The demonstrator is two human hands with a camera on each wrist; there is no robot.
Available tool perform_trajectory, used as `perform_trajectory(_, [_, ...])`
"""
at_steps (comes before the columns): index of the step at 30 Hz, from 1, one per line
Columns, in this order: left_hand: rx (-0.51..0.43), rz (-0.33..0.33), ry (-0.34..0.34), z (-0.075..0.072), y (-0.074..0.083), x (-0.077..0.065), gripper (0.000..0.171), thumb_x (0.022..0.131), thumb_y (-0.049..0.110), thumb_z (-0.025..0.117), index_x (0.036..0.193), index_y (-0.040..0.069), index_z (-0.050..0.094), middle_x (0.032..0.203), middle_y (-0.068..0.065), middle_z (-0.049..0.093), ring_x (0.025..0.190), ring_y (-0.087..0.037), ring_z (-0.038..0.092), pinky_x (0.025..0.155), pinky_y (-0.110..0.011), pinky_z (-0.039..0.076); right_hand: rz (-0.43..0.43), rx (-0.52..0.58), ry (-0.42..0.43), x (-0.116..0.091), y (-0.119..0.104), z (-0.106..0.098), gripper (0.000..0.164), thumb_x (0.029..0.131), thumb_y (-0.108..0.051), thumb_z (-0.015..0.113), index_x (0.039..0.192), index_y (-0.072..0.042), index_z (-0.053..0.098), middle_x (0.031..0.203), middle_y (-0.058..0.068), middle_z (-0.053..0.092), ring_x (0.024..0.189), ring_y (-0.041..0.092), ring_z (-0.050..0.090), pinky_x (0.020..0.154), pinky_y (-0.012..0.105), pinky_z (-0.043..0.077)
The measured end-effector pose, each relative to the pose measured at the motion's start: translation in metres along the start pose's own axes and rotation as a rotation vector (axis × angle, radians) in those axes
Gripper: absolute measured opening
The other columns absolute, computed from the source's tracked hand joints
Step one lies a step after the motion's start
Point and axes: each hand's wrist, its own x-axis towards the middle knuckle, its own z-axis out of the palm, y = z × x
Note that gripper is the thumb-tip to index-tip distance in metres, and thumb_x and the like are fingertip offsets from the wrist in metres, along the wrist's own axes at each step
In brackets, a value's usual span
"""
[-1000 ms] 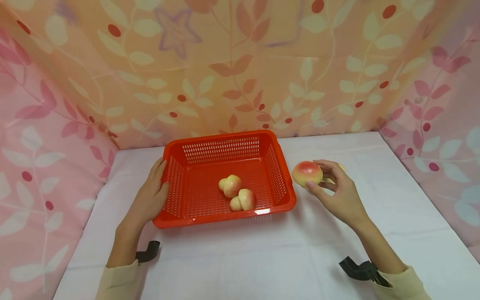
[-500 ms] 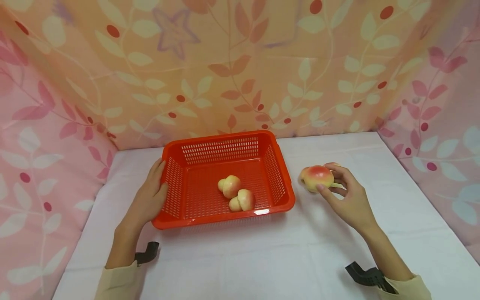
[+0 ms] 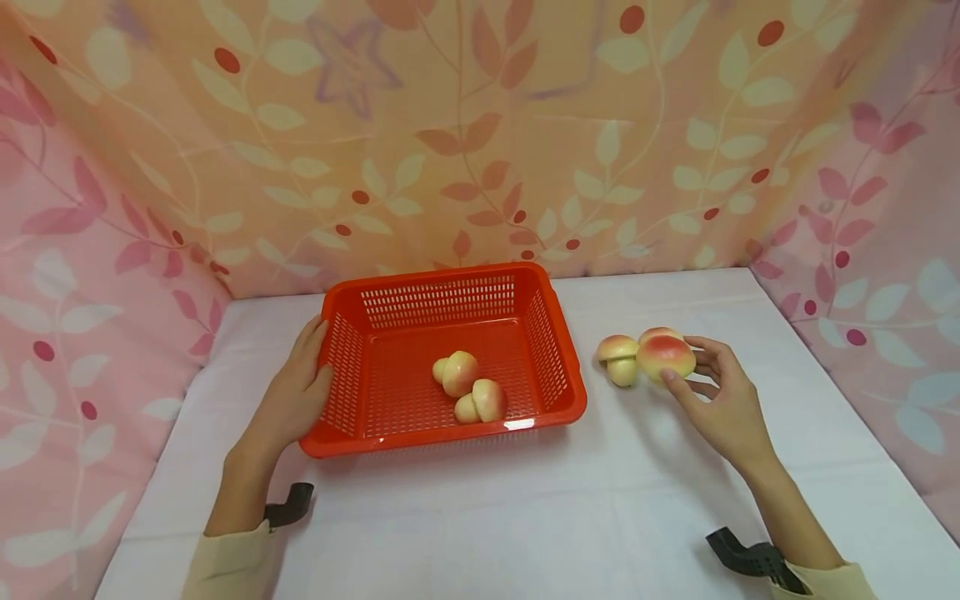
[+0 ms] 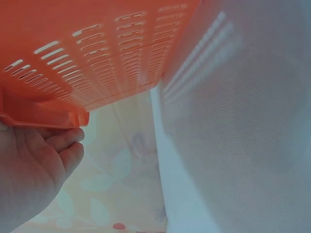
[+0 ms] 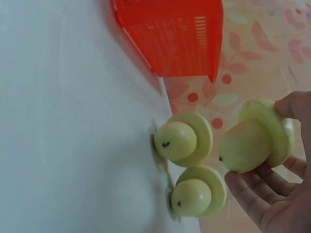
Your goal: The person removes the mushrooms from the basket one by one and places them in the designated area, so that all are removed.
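My left hand (image 3: 295,393) grips the left rim of a red plastic basket (image 3: 420,437); in the left wrist view the fingers (image 4: 73,154) lie under the basket's rim (image 4: 43,116). Inside the basket are two toy mushrooms (image 3: 459,374) (image 3: 490,401), near its front wall. Right of it, my right hand (image 3: 726,407) pinches another mushroom (image 3: 666,358) between thumb and fingers, red-yellow cap up. The right wrist view shows this mushroom's pale stem (image 5: 245,145) held above the table. Two more mushrooms (image 5: 176,141) (image 5: 193,198) stand on the table close by, caps up.
White cloth covers the table (image 3: 465,517). A floral curtain (image 3: 480,167) hangs along the back, with pink patterned cloth (image 3: 97,350) on both sides. Dark curved wrist mounts (image 3: 292,504) stick out from both sleeves.
My right hand has moved right with its mushroom, away from the basket, bringing the mushrooms standing behind it into view. The left hand stays on the basket rim.
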Motion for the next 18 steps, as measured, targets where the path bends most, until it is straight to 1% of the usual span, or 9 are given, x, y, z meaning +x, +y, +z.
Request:
perform_trajectory(3, [0.008,0.002,-0.002,0.0,0.001,0.0,0.068,0.109,0.018,0.038,0.171,0.007,0.01,0.18,-0.015,0.005,0.163,-0.047,0.016,0.124,-0.077,0.023,0.022,-0.017,0.013,0.001,0.006,-0.005,0.058,0.091,-0.005,0.08,0.144,-0.002,0.055,0.115,-0.027,0.06,0.104,-0.014,0.059,0.083,-0.001,0.05])
perform_trajectory(9, [0.016,0.018,0.011,-0.002,0.001,0.001,0.068,0.109,0.016,0.039,0.17,0.005,0.011,0.18,-0.014,0.007,0.163,-0.047,0.018,0.124,-0.076,0.023,0.066,-0.039,0.033,0.003,0.014,-0.01,0.055,0.094,-0.012,0.079,0.143,-0.004,0.057,0.117,-0.029,0.058,0.104,-0.013,0.058,0.082,-0.001,0.05])
perform_trajectory(15, [0.006,0.013,0.008,0.0,-0.001,0.002,0.069,0.109,0.016,0.039,0.171,0.007,0.011,0.18,-0.013,0.007,0.163,-0.047,0.017,0.125,-0.075,0.022,0.104,-0.068,0.083,0.004,0.023,-0.017,0.052,0.094,-0.016,0.079,0.142,-0.004,0.06,0.108,-0.035,0.059,0.098,-0.015,0.059,0.079,-0.001,0.05])
perform_trajectory(18, [0.003,0.007,0.008,0.001,-0.002,0.001,0.069,0.109,0.016,0.039,0.171,0.007,0.011,0.18,-0.012,0.006,0.163,-0.047,0.017,0.125,-0.075,0.023,0.127,-0.084,0.093,0.006,0.028,-0.018,0.053,0.094,-0.018,0.079,0.142,-0.004,0.061,0.104,-0.037,0.059,0.096,-0.016,0.058,0.078,-0.001,0.049])
